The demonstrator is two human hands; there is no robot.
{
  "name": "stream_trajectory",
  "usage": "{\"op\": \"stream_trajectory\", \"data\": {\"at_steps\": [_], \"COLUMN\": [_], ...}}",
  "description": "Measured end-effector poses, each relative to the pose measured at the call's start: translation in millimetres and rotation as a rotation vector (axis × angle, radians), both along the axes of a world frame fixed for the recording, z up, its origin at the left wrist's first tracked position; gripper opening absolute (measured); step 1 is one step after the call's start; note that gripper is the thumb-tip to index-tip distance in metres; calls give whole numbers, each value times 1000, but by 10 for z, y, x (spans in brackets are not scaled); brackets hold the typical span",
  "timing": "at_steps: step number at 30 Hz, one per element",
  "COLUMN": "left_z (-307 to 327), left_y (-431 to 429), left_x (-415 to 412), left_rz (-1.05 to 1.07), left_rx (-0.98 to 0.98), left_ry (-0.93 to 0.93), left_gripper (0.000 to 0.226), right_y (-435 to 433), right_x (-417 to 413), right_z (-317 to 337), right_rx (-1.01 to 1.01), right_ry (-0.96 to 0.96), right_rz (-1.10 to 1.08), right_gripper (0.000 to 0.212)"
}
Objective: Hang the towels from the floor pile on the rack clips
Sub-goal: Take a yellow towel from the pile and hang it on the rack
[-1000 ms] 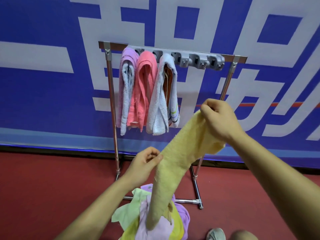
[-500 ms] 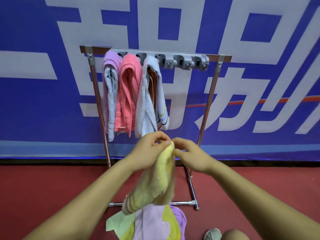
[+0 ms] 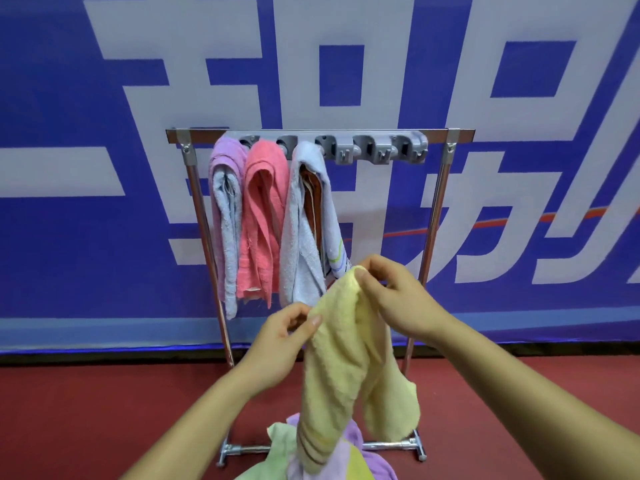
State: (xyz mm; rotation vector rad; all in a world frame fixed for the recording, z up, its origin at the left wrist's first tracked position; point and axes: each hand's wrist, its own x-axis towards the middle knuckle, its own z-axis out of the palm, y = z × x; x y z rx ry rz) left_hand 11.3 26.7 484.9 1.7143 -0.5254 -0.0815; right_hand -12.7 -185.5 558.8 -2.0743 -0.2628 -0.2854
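Head view. The rack (image 3: 194, 216) stands against a blue banner. Three towels hang from the clips on its left half: a purple towel (image 3: 225, 202), a pink towel (image 3: 263, 209) and a pale towel (image 3: 301, 244).

Below them the left hand (image 3: 277, 344) pinches the left edge of the yellow towel (image 3: 343, 358) between thumb and fingers. This towel is held in the air in front of the rack and touches none of its clips. Its lower end hangs down to the floor pile (image 3: 284, 441).

A second ago the yellow towel was stretched out long between hands held wide apart. Half a second ago the hands met at its top. It now hangs doubled, in two halves falling from one fold.

The free clips (image 3: 374, 148) lie on the right of the strip, above the hands. The right hand (image 3: 394, 299) closes its grip on the top of the fold, higher than the left hand.

Judgement: the folding step looks finished. The fold can next go up to the first free clip, just beside the pale towel. More towels remain in the pile.
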Motion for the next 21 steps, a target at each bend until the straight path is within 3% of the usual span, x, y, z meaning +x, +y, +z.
{"op": "stream_trajectory", "data": {"at_steps": [6, 11, 15, 21], "left_z": [462, 826, 1184, 1747], "left_y": [-432, -695, -908, -1179], "left_x": [333, 660, 840, 1352], "left_rz": [150, 260, 267, 485], "left_rx": [-122, 58, 36, 104], "left_ry": [-49, -257, -274, -292], "left_gripper": [14, 23, 22, 26], "right_y": [-262, -297, -391, -454], "right_x": [244, 549, 848, 1342], "right_z": [92, 351, 606, 962], "right_rx": [14, 53, 80, 154], "right_ry": [-30, -151, -210, -276], "right_rz": [-102, -188, -222, -273], "right_gripper": [23, 20, 20, 17]}}
